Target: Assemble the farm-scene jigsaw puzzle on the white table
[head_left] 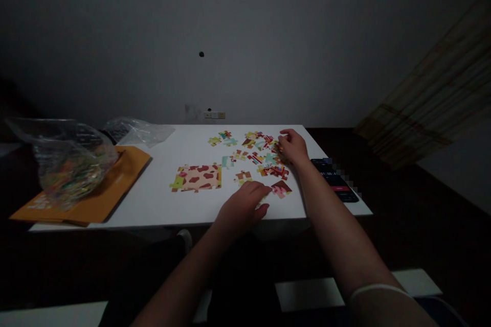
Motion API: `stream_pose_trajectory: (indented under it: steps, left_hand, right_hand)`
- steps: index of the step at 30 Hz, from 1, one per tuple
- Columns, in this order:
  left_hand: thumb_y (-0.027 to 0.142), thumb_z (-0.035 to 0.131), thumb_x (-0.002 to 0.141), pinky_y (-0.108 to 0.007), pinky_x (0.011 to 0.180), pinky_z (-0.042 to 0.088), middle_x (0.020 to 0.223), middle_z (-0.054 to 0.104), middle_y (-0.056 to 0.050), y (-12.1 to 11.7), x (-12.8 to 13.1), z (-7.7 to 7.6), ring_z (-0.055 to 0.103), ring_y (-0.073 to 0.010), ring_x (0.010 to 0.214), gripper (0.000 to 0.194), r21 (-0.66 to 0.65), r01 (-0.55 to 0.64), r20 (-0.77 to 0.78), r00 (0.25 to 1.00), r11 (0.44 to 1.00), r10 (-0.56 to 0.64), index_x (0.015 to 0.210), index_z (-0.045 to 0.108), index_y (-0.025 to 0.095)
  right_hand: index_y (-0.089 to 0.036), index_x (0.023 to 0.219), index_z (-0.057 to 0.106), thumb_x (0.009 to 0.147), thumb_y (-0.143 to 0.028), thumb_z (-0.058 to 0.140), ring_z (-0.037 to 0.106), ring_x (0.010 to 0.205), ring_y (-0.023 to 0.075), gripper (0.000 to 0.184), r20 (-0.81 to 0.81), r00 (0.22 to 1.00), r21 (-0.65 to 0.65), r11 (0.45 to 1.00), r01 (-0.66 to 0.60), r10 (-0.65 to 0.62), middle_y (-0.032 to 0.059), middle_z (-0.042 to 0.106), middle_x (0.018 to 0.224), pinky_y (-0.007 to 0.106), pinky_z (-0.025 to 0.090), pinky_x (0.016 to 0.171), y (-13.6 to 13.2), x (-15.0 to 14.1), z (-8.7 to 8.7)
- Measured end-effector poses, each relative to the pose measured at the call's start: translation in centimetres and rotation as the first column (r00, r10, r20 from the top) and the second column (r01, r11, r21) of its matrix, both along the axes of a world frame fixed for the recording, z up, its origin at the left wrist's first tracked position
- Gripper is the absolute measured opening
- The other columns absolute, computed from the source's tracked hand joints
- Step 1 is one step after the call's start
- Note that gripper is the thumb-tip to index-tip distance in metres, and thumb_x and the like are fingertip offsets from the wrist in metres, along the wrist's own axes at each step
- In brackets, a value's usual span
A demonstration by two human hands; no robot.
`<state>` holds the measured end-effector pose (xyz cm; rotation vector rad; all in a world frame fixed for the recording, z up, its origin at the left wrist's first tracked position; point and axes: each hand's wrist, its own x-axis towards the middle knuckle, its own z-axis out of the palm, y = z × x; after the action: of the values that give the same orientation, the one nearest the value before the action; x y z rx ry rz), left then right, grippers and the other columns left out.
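Observation:
Partly joined puzzle pieces form a pink, brown-spotted block (201, 178) with a green left edge on the white table. My left hand (245, 202) is low over the table near the front edge, thumb and fingers apart. A pale puzzle piece shows partly beneath its fingers. A brown-and-pink puzzle piece (282, 189) lies just right of that hand. My right hand (294, 147) reaches to the right side of the loose puzzle pieces (255, 158), its fingers curled at a puzzle piece. The hand partly hides that piece.
On the left, a clear plastic bag (72, 168) with colourful contents rests on an orange envelope (130, 163). Another crumpled clear bag (141, 132) lies behind it. A phone (333, 181) with a lit screen lies by my right forearm. The wall stands behind the table.

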<state>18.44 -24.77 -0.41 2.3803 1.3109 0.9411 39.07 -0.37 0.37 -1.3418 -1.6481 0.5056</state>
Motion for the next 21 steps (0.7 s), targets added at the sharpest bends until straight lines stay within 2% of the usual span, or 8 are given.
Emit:
stream_pose_trajectory:
  steps: [2,6,10,14,18,21]
  left_hand:
    - [0.014,0.072,0.095,-0.056,0.118,0.059,0.146,0.071,-0.014,-0.2,-0.2,0.1,0.068,-0.0305,0.137,0.061,0.004,-0.012,0.079,0.997,1.0,0.012,0.153,0.059,0.024]
    - [0.009,0.065,0.085,-0.061,0.129,0.05,0.156,0.065,-0.016,-0.4,-0.7,0.5,0.059,-0.0338,0.149,0.081,0.03,-0.127,0.205,0.972,0.991,0.118,0.162,0.047,0.023]
    - [0.01,0.064,0.08,-0.06,0.128,0.05,0.153,0.064,-0.017,-0.2,-1.0,0.8,0.061,-0.0336,0.145,0.085,-0.003,-0.186,0.257,0.949,0.983,0.181,0.162,0.046,0.021]
    - [0.016,0.068,0.083,-0.061,0.125,0.052,0.154,0.064,-0.018,0.1,-0.8,0.6,0.061,-0.0352,0.144,0.083,-0.037,-0.185,0.194,0.963,0.982,0.189,0.162,0.046,0.021]
    - [0.028,0.078,0.088,-0.066,0.127,0.049,0.16,0.061,-0.02,0.1,-0.3,0.2,0.059,-0.0402,0.15,0.082,-0.034,-0.168,0.034,0.985,0.985,0.169,0.163,0.045,0.021]
    - [0.024,0.072,0.094,-0.066,0.129,0.048,0.16,0.062,-0.02,0.0,0.0,0.0,0.058,-0.0392,0.152,0.075,-0.041,-0.157,-0.028,0.987,0.987,0.156,0.164,0.045,0.02]
  right_hand:
    - [-0.025,0.112,0.075,0.089,-0.044,0.064,0.071,0.08,0.027,0.032,-0.001,1.0,-0.003,1.0,-0.007,0.007,0.0041,0.075,0.085,0.042,0.052,0.078,0.0,0.0,0.0]
    - [-0.026,0.11,0.075,0.088,-0.043,0.064,0.071,0.08,0.0276,0.029,-0.006,1.0,0.001,1.0,-0.007,0.007,0.0048,0.075,0.085,0.042,0.052,0.079,0.1,-0.1,0.0]
    - [-0.026,0.109,0.076,0.089,-0.042,0.065,0.07,0.082,0.028,0.028,0.003,1.0,0.015,1.0,-0.01,0.01,0.0059,0.075,0.087,0.043,0.052,0.08,0.1,-0.1,0.0]
    - [-0.026,0.111,0.075,0.089,-0.043,0.064,0.07,0.082,0.0276,0.029,0.015,1.0,0.006,1.0,-0.026,0.026,0.0043,0.074,0.086,0.043,0.053,0.083,0.1,0.0,-0.1]
    - [-0.027,0.11,0.075,0.09,-0.041,0.065,0.07,0.082,0.0281,0.026,0.026,0.999,0.008,0.999,-0.039,0.039,0.0045,0.073,0.086,0.044,0.054,0.084,0.2,0.0,-0.1]
    - [-0.027,0.11,0.075,0.091,-0.038,0.065,0.071,0.083,0.0282,0.023,0.034,0.999,0.012,0.999,-0.035,0.035,0.005,0.073,0.087,0.045,0.054,0.084,0.1,0.0,0.0]
